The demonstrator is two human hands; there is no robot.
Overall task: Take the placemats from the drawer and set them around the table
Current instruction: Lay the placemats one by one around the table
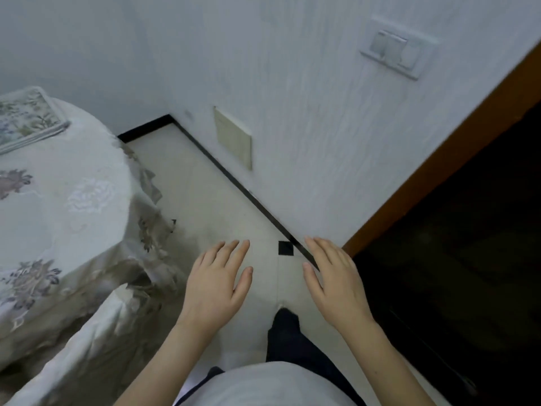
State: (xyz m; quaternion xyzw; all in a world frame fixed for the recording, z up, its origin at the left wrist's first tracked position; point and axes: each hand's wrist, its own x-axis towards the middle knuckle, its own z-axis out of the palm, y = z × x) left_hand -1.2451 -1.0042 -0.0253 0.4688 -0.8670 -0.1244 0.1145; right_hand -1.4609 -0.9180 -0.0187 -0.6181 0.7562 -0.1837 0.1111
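Lying half cut off, placemats (27,118) top the table (73,218); doorway (468,259) dark.

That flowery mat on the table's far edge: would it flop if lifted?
The placemat probably droops a little: it looks thin and lies flat. Its edge shows layers, so it may be several stacked, which could slide apart. It looks light. Both hands are empty.

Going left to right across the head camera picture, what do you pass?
Stack of floral placemats on the clothed table → beige wall plate → left hand → right hand → wall switch → dark doorway.
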